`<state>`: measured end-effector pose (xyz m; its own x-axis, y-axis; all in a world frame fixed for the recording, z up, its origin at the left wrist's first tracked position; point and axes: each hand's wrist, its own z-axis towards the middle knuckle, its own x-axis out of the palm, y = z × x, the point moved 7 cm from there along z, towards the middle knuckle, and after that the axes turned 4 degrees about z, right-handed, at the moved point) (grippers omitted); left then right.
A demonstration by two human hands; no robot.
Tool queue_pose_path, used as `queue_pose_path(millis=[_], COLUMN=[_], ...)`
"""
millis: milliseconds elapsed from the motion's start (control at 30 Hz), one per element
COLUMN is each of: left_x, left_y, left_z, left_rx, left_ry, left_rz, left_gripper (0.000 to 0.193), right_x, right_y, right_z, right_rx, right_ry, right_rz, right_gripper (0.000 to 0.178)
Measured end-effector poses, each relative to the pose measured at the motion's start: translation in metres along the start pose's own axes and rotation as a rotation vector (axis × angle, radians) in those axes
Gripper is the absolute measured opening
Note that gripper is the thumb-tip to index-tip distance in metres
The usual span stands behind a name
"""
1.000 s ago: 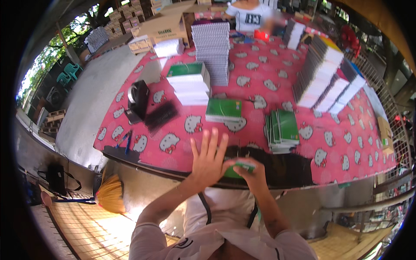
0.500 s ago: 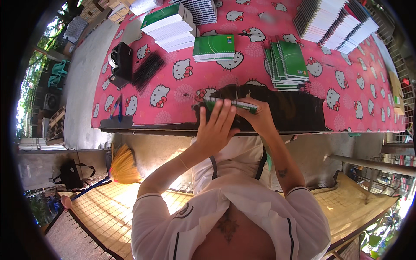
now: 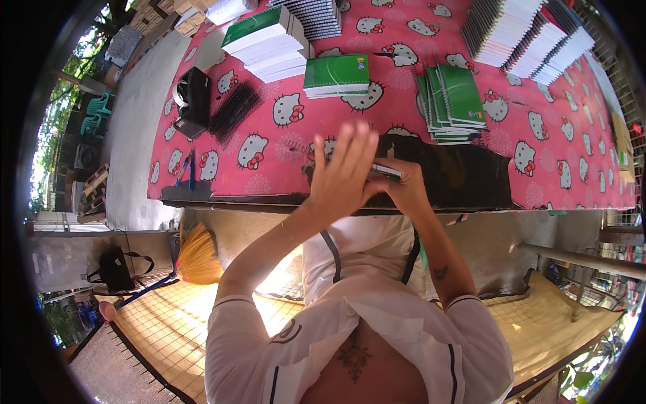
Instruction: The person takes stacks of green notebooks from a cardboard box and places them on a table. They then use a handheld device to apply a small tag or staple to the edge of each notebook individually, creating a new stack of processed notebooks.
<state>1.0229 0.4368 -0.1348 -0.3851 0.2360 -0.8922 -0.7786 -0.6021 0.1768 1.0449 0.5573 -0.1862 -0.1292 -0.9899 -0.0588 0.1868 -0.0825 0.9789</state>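
At the table's near edge my right hand [image 3: 404, 185] is closed on a small green notebook [image 3: 387, 172], seen nearly edge-on. Most of that notebook is hidden behind my left hand [image 3: 342, 168], whose fingers are stretched out and lifted in front of it. Whether the left palm touches it, I cannot tell. A dark patch [image 3: 464, 172] on the pink cartoon-print tablecloth lies under and right of my hands. Beyond them sits a short pile of green notebooks [image 3: 336, 74]. Right of that, a fanned pile of green spiral notebooks [image 3: 461, 101] rests on the cloth.
Tall notebook stacks stand at the back left [image 3: 262, 37] and back right [image 3: 501, 30]. Black binding coils [image 3: 234, 111] lie beside a black box-shaped device [image 3: 194, 101] on the left. Pens [image 3: 191, 168] are near the front left edge. A broom [image 3: 200, 254] leans below the table.
My left hand has risen, its fingers now higher and more upright in front of the notebook. Less of the notebook shows. My right hand keeps its hold; the view has shifted slightly.
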Motion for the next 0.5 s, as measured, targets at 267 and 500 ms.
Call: queue_pose_path(millis=[267, 500], left_x=[0.005, -0.004], left_y=[-0.013, -0.018], left_z=[-0.011, -0.009], left_rx=[0.019, 0.002], left_ry=[0.014, 0.034], left_rz=[-0.070, -0.051], left_gripper=[0.087, 0.086], right_x=[0.003, 0.001], right_y=[0.014, 0.014], right_z=[0.002, 0.009], right_rx=[-0.059, 0.056], right_ry=[0.007, 0.058], right_rz=[-0.040, -0.127], right_gripper=[0.027, 0.027])
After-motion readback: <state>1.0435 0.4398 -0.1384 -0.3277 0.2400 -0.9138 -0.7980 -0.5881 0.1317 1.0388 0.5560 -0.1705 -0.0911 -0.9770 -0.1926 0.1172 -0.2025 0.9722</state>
